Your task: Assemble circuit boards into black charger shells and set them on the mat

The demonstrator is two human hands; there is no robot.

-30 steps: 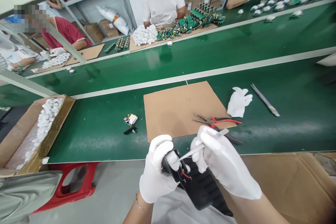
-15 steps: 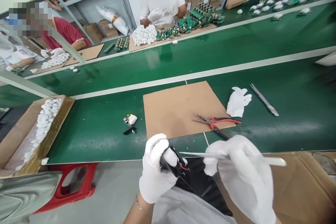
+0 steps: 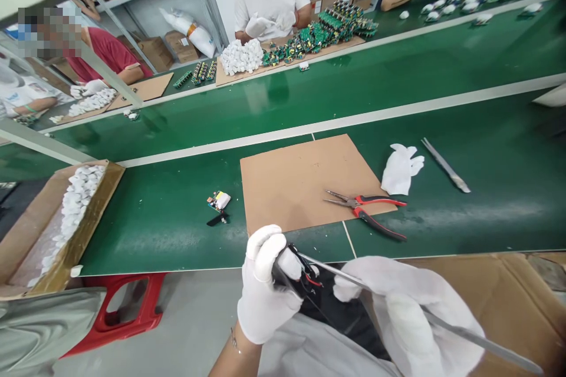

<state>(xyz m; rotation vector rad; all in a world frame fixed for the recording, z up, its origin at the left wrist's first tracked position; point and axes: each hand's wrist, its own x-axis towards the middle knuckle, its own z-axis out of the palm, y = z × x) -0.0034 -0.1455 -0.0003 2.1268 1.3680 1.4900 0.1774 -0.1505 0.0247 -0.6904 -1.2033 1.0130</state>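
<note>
Gloved in white, my left hand (image 3: 267,283) is closed around a small black plastic housing (image 3: 289,283). Red and black wires (image 3: 313,280) show at its open side, and fingers cover much of it. My right hand (image 3: 411,312), gloved too, grips long metal tweezers (image 3: 329,265). Their thin tip reaches the upper rim of the housing; I cannot tell whether it touches anything inside. The wide end of the tweezers sticks out past the palm at lower right. Both hands are over my lap, just off the bench edge.
On the green bench (image 3: 168,206) lie a cardboard sheet (image 3: 300,182), red-and-black pliers (image 3: 358,203), a white glove (image 3: 400,171), more tweezers (image 3: 446,166) and a small circuit board (image 3: 219,200). A box of white pieces (image 3: 82,197) stands left. Co-workers sit across.
My right hand has moved lower and tilted the tweezers, so their wide end points down to the right. The tip stays at the housing. My left hand has barely moved.
</note>
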